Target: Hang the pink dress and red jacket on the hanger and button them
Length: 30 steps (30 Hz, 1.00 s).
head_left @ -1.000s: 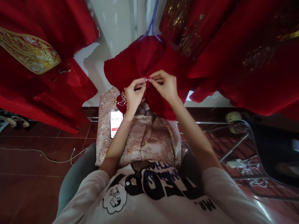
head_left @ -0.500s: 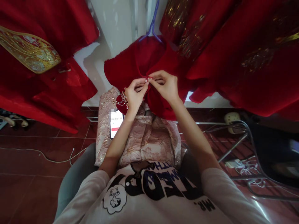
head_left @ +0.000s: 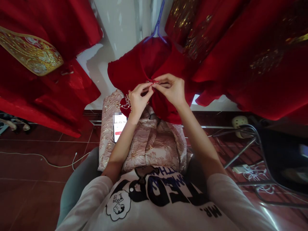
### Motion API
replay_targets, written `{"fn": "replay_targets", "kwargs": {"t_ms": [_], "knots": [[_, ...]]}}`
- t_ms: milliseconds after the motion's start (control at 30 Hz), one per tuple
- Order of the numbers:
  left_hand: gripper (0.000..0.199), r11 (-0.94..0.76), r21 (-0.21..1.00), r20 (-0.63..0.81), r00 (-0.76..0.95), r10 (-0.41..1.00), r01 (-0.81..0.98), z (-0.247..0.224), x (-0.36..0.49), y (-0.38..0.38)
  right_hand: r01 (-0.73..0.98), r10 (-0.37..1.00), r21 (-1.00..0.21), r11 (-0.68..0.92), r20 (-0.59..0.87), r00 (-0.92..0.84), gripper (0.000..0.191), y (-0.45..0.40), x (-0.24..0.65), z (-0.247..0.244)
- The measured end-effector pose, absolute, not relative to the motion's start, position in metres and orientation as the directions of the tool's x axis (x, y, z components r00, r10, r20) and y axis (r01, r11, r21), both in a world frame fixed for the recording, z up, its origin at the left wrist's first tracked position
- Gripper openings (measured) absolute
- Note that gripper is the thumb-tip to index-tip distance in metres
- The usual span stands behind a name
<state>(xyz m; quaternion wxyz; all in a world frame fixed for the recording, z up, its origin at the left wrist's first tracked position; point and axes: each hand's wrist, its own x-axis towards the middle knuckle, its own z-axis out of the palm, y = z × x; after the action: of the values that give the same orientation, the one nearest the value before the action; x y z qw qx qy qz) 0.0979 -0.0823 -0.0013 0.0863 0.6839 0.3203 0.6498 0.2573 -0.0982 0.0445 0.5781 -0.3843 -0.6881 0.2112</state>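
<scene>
A deep red V-necked garment (head_left: pixel 126 69) hangs in front of me on a purple-blue hanger (head_left: pixel 158 27). At the bottom of its neckline, where small pale beads show, both hands meet with fingertips nearly touching. My left hand (head_left: pixel 139 98) pinches the edge there between thumb and forefinger. My right hand (head_left: pixel 172 91) is closed in the same kind of pinch just right of it. The fingers partly hide the tiny fastening or trim between them. Beside my left wrist, a sprig of gold and pearl beading (head_left: pixel 126 102) lies against the red cloth.
Pink-gold brocade fabric (head_left: pixel 158 146) covers my lap, with a lit phone (head_left: pixel 119 128) on it showing a timer. Red embroidered garments hang at left (head_left: pixel 79 86) and right (head_left: pixel 223 73). A black chair (head_left: pixel 284 157), a pale clog (head_left: pixel 240 125) and tangled white cables (head_left: pixel 250 173) are to the right.
My right hand has shifted very slightly right, and the fingertips have moved a little at the beaded spot. Both hands keep their pinch; the garment stays almost still.
</scene>
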Motion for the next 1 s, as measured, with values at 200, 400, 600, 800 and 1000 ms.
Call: {"fn": "replay_targets", "kwargs": {"t_ms": [200,400,600,800,1000], "knots": [[0.013,-0.842,0.396,0.895,0.053,0.444,0.365,-0.001,0.089,-0.079,0.251,0.781,-0.747,0.616,0.620,-0.072,0.041,-0.096,0.262,0.044],[0.012,-0.843,0.465,0.853,0.119,0.508,0.269,-0.002,0.091,-0.077,0.366,0.768,-0.689,0.626,0.626,-0.136,0.033,-0.086,0.258,0.041],[0.022,-0.759,0.640,0.753,0.098,0.651,0.121,-0.010,0.085,-0.063,0.391,0.787,-0.730,0.560,0.617,0.026,0.066,-0.095,0.246,0.011],[0.038,-0.633,0.760,0.649,-0.134,0.749,0.147,0.003,0.050,-0.059,0.584,0.832,-0.683,0.438,0.555,0.025,0.064,-0.116,0.244,-0.010],[0.023,-0.558,0.813,0.567,-0.007,0.824,0.165,0.009,0.026,-0.061,0.640,0.932,-0.732,0.236,0.356,0.064,0.017,-0.117,0.253,0.004]]}}
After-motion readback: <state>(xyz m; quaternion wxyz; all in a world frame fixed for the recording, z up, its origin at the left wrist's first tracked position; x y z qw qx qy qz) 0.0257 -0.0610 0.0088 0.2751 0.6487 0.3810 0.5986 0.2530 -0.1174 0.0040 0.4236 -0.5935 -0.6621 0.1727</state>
